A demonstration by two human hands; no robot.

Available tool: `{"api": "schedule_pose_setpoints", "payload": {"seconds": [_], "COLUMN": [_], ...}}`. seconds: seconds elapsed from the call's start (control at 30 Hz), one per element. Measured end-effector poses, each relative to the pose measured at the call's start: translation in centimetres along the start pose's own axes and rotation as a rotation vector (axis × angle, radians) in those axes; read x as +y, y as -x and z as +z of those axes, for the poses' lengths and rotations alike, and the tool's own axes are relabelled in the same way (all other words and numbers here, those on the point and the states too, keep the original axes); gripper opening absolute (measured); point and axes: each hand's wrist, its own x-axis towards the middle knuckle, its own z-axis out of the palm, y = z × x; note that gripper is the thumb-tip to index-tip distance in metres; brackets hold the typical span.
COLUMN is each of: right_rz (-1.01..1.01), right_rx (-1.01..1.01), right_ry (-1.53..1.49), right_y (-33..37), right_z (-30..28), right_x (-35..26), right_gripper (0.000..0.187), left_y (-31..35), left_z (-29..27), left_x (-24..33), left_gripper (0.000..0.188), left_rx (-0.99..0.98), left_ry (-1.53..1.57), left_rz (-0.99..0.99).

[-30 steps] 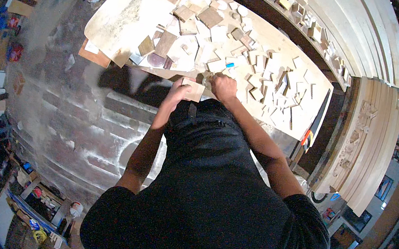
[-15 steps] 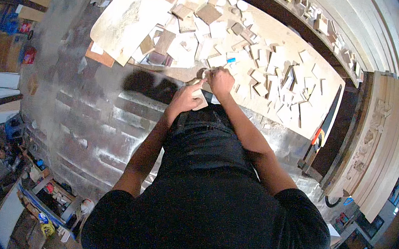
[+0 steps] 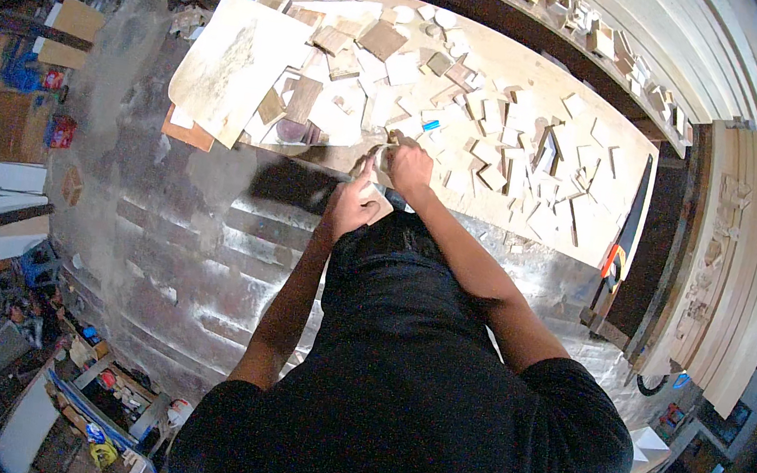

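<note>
At the near edge of the workbench, my two hands are close together. My left hand is closed on a pale flat piece of wood, its index finger stretched toward my right hand. My right hand is curled into a fist just right of it. Its fingertips pinch something small and pale at the bench edge, which I cannot make out. Beyond the hands, several small wooden pieces lie scattered over the bench, with a small blue object among them.
A large pale board covers the bench's left end. A handsaw with an orange and black handle lies at the right end. Long planks are stacked further right. A shelf with small wooden parts runs behind the bench.
The whole view has shifted slightly, with the bench now lower in the picture. Both hands stay together at the bench edge, with only slight movement; their grips look the same.
</note>
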Motion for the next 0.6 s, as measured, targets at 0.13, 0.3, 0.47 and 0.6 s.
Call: {"api": "schedule_pose_setpoints", "payload": {"seconds": [0.13,0.3,0.47,0.6], "right_rz": [-0.129,-0.192,-0.221,-0.083], "right_rx": [-0.025,0.062,0.184,0.196], "right_ry": [0.0,-0.072,-0.014,-0.211], "right_y": [0.5,0.4,0.9,-0.3], "right_z": [0.3,2.3,1.9,4.3], "right_x": [0.5,1.2,0.0,1.9], "right_gripper": [0.03,0.021,0.013,0.015], "left_y": [-0.9,-1.2,-1.2,-1.6], "left_z": [-0.9,-0.7,-1.1,-1.0], "left_x": [0.9,0.5,0.7,0.0], "left_gripper": [0.09,0.088,0.094,0.092], "left_rx": [-0.046,0.044,-0.094,-0.104], "left_ry": [-0.065,-0.106,-0.166,-0.182], "left_rz": [-0.045,0.083,-0.034,0.05]}}
